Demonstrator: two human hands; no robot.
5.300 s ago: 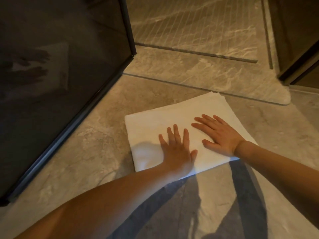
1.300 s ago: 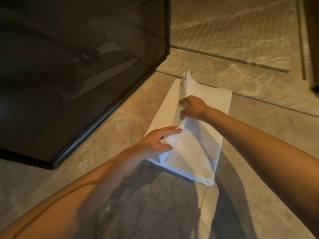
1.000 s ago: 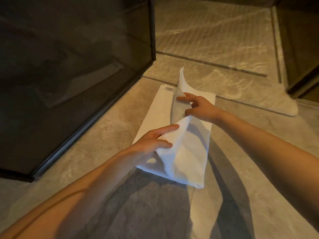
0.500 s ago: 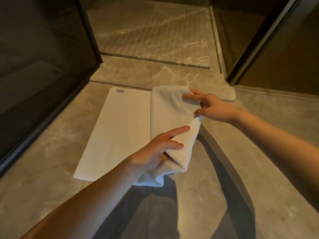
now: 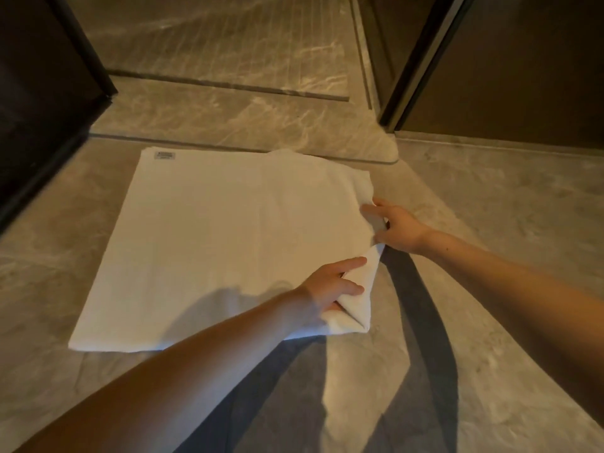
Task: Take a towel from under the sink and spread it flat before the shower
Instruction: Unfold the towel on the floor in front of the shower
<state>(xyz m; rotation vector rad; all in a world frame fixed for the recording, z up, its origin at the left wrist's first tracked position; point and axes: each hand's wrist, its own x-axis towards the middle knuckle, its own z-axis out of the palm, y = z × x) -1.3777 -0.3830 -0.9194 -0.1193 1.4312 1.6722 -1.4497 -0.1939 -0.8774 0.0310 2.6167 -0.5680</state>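
A white towel (image 5: pixel 212 243) lies on the grey stone floor just in front of the shower threshold (image 5: pixel 235 125), with a small label at its far left corner. Most of it is flat; its right edge is still folded and bunched. My left hand (image 5: pixel 330 289) pinches the near right corner of that fold, lifted slightly off the floor. My right hand (image 5: pixel 395 227) grips the right edge farther back, fingers tucked into the cloth.
A dark glass shower panel (image 5: pixel 42 103) stands at the left, its frame running along the floor. A dark door and metal frame (image 5: pixel 425 60) stand at the back right. The ribbed shower floor (image 5: pixel 228 44) lies beyond the threshold. Bare floor (image 5: pixel 490 322) spreads to the right.
The folded towel has been opened: both hands lifted the top layer and drew it to the right, so the towel now covers about twice the width. The view has shifted right.
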